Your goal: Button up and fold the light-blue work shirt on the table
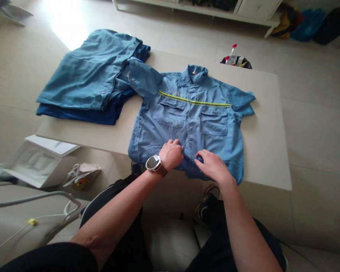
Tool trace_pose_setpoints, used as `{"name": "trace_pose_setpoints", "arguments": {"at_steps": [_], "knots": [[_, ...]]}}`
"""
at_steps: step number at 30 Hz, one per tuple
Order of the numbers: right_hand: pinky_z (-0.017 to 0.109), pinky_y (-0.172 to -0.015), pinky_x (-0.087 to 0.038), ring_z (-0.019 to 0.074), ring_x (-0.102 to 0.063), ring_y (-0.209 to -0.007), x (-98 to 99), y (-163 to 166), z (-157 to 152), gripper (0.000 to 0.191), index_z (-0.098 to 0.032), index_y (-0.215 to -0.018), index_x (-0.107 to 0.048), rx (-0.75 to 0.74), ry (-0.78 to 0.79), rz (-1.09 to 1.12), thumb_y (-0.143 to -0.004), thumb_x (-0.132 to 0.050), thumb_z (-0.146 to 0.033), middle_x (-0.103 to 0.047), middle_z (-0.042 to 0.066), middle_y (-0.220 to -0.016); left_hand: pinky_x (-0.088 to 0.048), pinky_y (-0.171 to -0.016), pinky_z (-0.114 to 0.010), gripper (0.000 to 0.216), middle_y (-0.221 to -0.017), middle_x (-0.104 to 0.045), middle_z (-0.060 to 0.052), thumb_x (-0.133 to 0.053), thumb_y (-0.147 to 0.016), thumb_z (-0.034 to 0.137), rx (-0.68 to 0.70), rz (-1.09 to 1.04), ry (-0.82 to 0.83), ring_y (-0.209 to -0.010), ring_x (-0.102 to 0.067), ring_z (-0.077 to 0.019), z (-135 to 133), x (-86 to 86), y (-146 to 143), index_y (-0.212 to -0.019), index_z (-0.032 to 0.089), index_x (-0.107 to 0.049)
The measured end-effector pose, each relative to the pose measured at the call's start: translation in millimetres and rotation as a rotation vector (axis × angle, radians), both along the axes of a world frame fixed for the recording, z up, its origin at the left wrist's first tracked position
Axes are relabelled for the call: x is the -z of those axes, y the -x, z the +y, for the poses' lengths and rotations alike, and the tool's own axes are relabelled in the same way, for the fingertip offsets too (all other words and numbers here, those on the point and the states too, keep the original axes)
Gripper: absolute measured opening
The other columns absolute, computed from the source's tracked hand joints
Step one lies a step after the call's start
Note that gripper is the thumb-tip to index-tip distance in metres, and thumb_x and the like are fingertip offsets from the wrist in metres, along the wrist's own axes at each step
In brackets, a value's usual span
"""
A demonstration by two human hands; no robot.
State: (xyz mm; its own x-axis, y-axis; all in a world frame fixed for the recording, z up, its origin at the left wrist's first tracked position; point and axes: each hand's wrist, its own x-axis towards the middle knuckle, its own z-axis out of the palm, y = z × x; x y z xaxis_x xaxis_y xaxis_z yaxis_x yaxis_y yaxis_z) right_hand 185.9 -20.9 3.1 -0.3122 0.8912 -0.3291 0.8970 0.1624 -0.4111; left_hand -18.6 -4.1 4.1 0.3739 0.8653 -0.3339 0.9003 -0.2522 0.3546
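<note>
A light blue short-sleeved work shirt [192, 117] with a yellow stripe across the chest lies face up on a low beige table [266, 124], collar away from me. My left hand [171, 153], with a watch on the wrist, has its fingers curled and pinching the shirt's front placket near the bottom hem. My right hand [212, 166] rests just to the right, fingers bent and pressed on the fabric at the same hem. Both hands touch the shirt close together.
A pile of folded blue garments [87, 79] lies on the table's far left corner. A white box [36, 162] and a small bag [81, 175] stand on the floor at left. A dark bag with a bottle [235, 59] sits beyond the table. White cables [31, 221] lie at lower left.
</note>
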Motion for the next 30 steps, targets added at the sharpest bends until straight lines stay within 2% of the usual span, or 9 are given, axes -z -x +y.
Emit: {"name": "trace_pose_setpoints", "arguments": {"at_steps": [2, 4, 7, 12, 17, 21, 30], "knots": [[0.032, -0.072, -0.044, 0.0228, -0.065, -0.084, 0.1, 2.1, 0.0, 0.013, -0.024, -0.103, -0.069, 0.029, 0.041, 0.037, -0.094, -0.061, -0.029, -0.072, 0.006, -0.092, -0.049, -0.102, -0.04, 0.03, -0.116, -0.069, -0.016, -0.053, -0.093, 0.026, 0.024, -0.018, 0.042, -0.115, -0.062, -0.0284, 0.3, -4.0, 0.9, -0.099, 0.017, -0.081], [0.031, -0.071, -0.043, 0.0218, -0.065, -0.083, 2.9, 4.5, -1.1, 0.029, -0.027, -0.122, -0.067, 0.03, 0.083, 0.102, -0.094, -0.061, -0.027, -0.07, 0.004, -0.09, -0.051, -0.096, -0.037, 0.031, -0.108, -0.07, -0.014, -0.052, -0.094, 0.027, 0.009, -0.029, 0.069, -0.103, -0.066, -0.0258, 0.4, -7.8, 1.3, -0.091, 0.016, -0.081], [0.031, -0.076, -0.045, 0.0219, -0.065, -0.09, 7.2, 8.7, -3.9, 0.052, -0.034, -0.145, -0.056, -0.029, 0.08, 0.128, -0.094, -0.06, -0.024, -0.068, 0.004, -0.103, -0.052, -0.086, -0.034, 0.032, -0.109, -0.068, -0.011, -0.051, -0.095, 0.029, -0.035, -0.048, 0.076, -0.089, -0.069, -0.0219, 0.8, -10.8, 1.5, -0.099, 0.018, -0.081], [0.031, -0.076, -0.046, 0.0223, -0.065, -0.092, 2.9, 14.0, -5.3, 0.042, -0.03, -0.139, -0.062, -0.049, 0.042, -0.005, -0.097, -0.057, -0.029, -0.063, 0.008, -0.114, -0.051, -0.082, -0.032, 0.031, -0.109, -0.067, -0.009, -0.053, -0.095, 0.032, -0.03, -0.038, 0.033, -0.09, -0.07, -0.022, 1.6, -9.6, 2.2, -0.107, 0.02, -0.079], [0.032, -0.083, -0.049, 0.022, -0.065, -0.101, -5.5, 17.3, -5.2, 0.055, -0.037, -0.154, -0.048, -0.116, 0.056, -0.086, -0.099, -0.053, -0.028, -0.057, 0.007, -0.122, -0.052, -0.08, -0.031, 0.03, -0.108, -0.066, -0.008, -0.05, -0.097, 0.032, -0.012, 0.003, 0.025, -0.092, -0.071, -0.0214, 1.2, -10.1, 2.1, -0.108, 0.02, -0.076], [0.033, -0.086, -0.049, 0.0238, -0.065, -0.105, -4.8, 20.0, -6.4, 0.047, -0.031, -0.147, -0.055, -0.128, 0.032, -0.129, -0.1, -0.053, -0.03, -0.056, 0.009, -0.125, -0.052, -0.079, -0.031, 0.03, -0.11, -0.067, -0.008, -0.051, -0.097, 0.034, -0.013, 0.012, 0.018, -0.092, -0.071, -0.0216, 1.7, -9.6, 1.2, -0.109, 0.02, -0.074], [0.03, -0.071, -0.041, 0.021, -0.067, -0.092, -11.6, 20.4, -5.2, 0.024, -0.026, -0.123, -0.06, -0.026, 0.011, -0.173, -0.102, -0.052, -0.034, -0.063, 0.006, -0.116, -0.052, -0.078, -0.032, 0.03, -0.111, -0.066, -0.009, -0.05, -0.099, 0.035, -0.009, 0.032, 0.018, -0.093, -0.072, -0.023, 2.7, -10.3, -1.9, -0.112, 0.019, -0.072]]}}
